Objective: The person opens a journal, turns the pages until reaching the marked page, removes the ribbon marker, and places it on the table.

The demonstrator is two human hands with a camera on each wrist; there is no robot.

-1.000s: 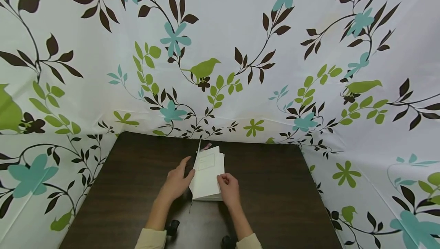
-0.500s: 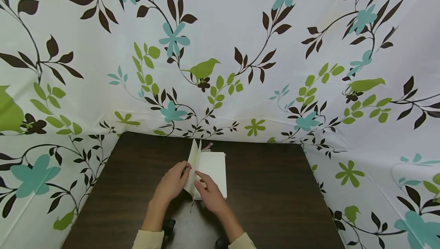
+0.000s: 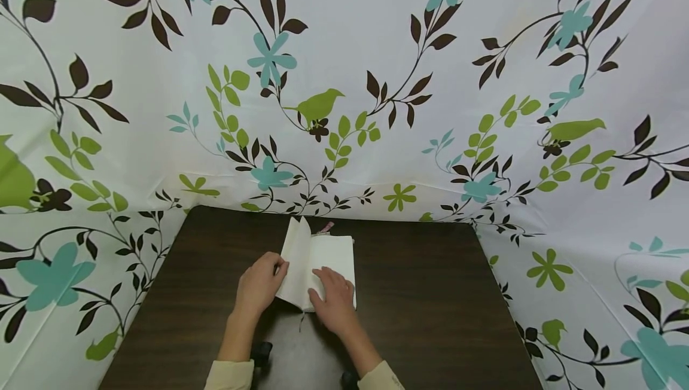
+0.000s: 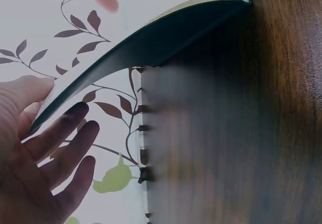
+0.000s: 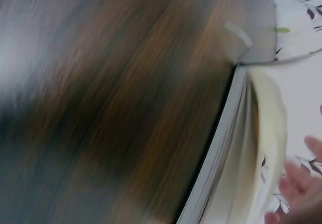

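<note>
A notebook (image 3: 332, 252) with blank cream pages and a dark cover (image 4: 166, 35) lies partly open on the table. Its left cover and some leaves (image 3: 296, 249) stand tilted up. My left hand (image 3: 257, 285) pinches their outer edge; in the left wrist view its thumb lies on the page side, with the other fingers spread under the cover. My right hand (image 3: 335, 300) rests on the right-hand page, fingers extended. Page edges (image 5: 241, 148) bulge up in the right wrist view, with blurred fingers (image 5: 297, 189) beyond them.
The dark wooden table (image 3: 430, 294) ends at a hanging floral cloth (image 3: 350, 157). A small pink item (image 3: 326, 228) pokes out behind the notebook, and a thin ribbon (image 3: 301, 321) hangs from its near end. Dark wrist devices (image 3: 262, 354) show near the sleeves.
A page has turned leftward and the left leaves have spread wider. My left hand has drawn left, now pinching the edge. My right hand crossed to the fold, then settled on the right page.
</note>
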